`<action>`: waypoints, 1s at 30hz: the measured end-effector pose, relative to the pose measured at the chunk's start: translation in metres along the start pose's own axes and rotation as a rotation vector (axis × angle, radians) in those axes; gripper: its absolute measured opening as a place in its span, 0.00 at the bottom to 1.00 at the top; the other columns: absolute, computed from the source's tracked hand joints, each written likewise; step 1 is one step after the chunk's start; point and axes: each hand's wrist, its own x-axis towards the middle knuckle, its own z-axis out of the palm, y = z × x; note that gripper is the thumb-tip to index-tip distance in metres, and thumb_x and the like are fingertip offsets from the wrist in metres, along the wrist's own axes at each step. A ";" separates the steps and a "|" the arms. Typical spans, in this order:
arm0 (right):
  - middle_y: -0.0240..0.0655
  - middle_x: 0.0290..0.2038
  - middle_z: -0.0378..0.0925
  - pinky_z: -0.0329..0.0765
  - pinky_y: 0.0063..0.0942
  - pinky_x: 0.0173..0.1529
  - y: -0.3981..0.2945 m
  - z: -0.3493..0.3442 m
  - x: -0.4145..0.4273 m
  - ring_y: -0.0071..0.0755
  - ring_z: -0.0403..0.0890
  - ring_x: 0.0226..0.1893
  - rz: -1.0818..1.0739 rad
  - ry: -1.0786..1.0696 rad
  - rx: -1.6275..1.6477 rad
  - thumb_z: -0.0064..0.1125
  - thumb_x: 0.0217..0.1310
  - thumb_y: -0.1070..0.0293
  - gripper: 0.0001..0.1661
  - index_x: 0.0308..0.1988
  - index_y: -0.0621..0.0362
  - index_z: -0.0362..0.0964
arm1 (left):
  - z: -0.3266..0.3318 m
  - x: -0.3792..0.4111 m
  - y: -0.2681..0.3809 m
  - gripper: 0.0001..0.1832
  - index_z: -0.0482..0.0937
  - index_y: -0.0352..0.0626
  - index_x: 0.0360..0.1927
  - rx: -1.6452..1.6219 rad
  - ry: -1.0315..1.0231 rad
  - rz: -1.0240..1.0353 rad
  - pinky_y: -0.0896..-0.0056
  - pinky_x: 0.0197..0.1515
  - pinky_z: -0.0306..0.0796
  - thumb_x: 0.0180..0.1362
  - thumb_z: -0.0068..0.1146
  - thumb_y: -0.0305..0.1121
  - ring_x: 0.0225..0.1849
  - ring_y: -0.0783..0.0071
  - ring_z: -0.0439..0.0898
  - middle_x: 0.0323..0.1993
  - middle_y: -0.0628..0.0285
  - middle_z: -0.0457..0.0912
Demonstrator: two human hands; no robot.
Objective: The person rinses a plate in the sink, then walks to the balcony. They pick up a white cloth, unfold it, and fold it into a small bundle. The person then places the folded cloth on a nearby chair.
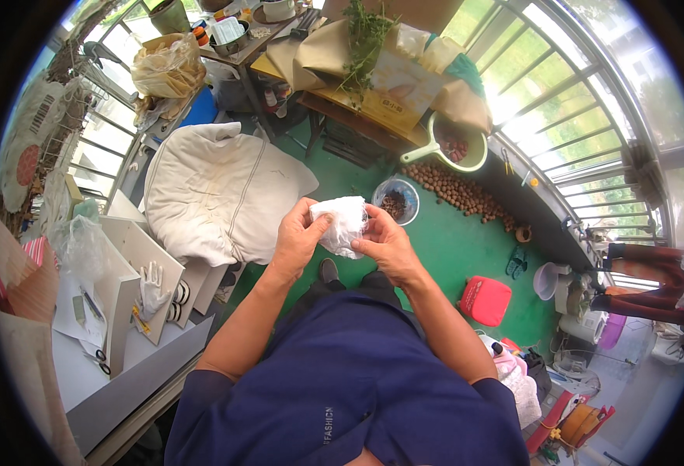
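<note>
Both my hands hold a folded piece of white gauze-like cloth (342,224) in front of my body, above the green floor. My left hand (298,236) pinches its left edge, with the thumb lying across the front. At the right edge, my right hand (391,239) grips it between thumb and fingers; the lower right corner shows loose, frayed threads. Whether anything lies inside the folds cannot be seen. Just beyond my right fingers stands a clear plastic bucket (414,201) with brown scraps in it. To the left spreads a cream padded cover (202,192).
Walnut-like round nuts (458,189) lie along the right wall below a pale green long-handled basin (481,154). A red stool (485,301) stands at the right. At left, a white shelf unit (121,314) holds white gloves (152,288) and scissors (103,361). A cluttered table (254,43) is ahead.
</note>
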 end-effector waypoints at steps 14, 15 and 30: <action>0.42 0.66 0.64 0.83 0.29 0.48 -0.032 0.001 -0.007 0.29 0.82 0.46 -0.361 0.131 -0.609 0.72 0.53 0.82 0.47 0.71 0.56 0.63 | 0.003 0.005 0.007 0.12 0.75 0.42 0.52 -0.399 -0.005 -0.245 0.66 0.46 0.82 0.72 0.59 0.35 0.44 0.74 0.84 0.47 0.61 0.83; 0.44 0.68 0.63 0.83 0.31 0.50 -0.035 0.003 -0.007 0.34 0.82 0.47 -0.443 0.153 -0.723 0.72 0.52 0.82 0.47 0.70 0.55 0.64 | 0.004 0.006 0.005 0.12 0.74 0.42 0.52 -0.430 -0.011 -0.266 0.66 0.46 0.82 0.72 0.59 0.35 0.44 0.73 0.85 0.48 0.61 0.83; 0.33 0.41 0.85 0.80 0.26 0.49 -0.029 -0.018 -0.002 0.25 0.83 0.43 -0.243 0.116 -0.578 0.61 0.65 0.76 0.15 0.51 0.65 0.80 | 0.002 0.001 0.015 0.29 0.68 0.41 0.64 -0.031 -0.091 -0.133 0.69 0.53 0.76 0.66 0.68 0.40 0.54 0.73 0.79 0.57 0.57 0.77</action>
